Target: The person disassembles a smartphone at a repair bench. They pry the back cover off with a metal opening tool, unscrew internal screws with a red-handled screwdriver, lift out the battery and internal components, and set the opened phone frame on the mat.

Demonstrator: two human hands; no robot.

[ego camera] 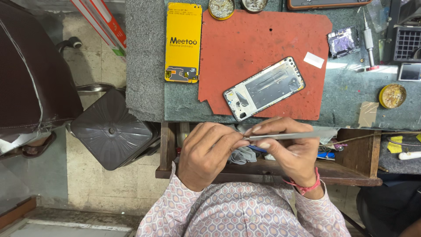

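Pinched between thumb and forefinger of the right hand [289, 147], a pair of metal tweezers [285, 136] lies level above the open drawer [355, 169]. Fingertips of the left hand [210, 151] close on the tweezers' tip, so both grips are clamped on the same tool. Just beyond the grip, on the desk [351, 98], an opened phone frame [264, 87] rests on a red mat [254, 44]; farther left lies a yellow phone panel [183, 41].
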